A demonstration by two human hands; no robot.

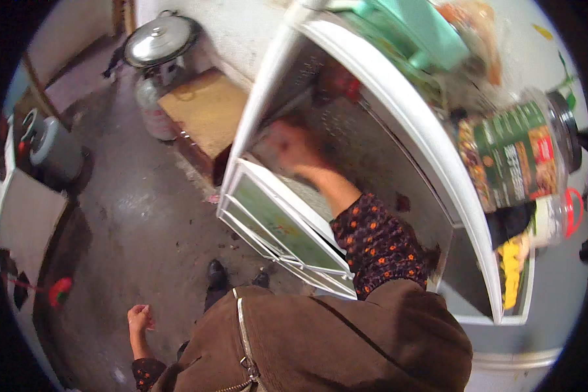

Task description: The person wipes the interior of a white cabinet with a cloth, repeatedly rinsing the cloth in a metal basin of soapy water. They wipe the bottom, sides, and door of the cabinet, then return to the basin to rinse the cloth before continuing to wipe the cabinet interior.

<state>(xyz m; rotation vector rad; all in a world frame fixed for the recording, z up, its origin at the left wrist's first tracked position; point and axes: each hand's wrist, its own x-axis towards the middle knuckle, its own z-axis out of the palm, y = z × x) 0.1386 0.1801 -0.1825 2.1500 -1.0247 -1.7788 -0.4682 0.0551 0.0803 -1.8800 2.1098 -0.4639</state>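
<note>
My right hand (286, 144), blurred by motion, reaches into a white-framed cabinet (446, 157). It is near the cabinet's left side, and whether it holds anything is not clear. Deeper in the cabinet lies a blurred dark red thing (340, 83). Below my right forearm stands a cabinet door with a green panel (274, 215), swung outward. My left hand (141, 317) hangs low at my left side above the floor, its fingers curled, and nothing shows in it.
On the cabinet stand a clear jar with a green label (514, 152), a red-handled container (551, 220) and a mint-green plastic item (416, 29). A yellowish-topped box (206, 112), a lidded pot (159, 41) and a grey bucket (56, 149) stand beyond the door and at left.
</note>
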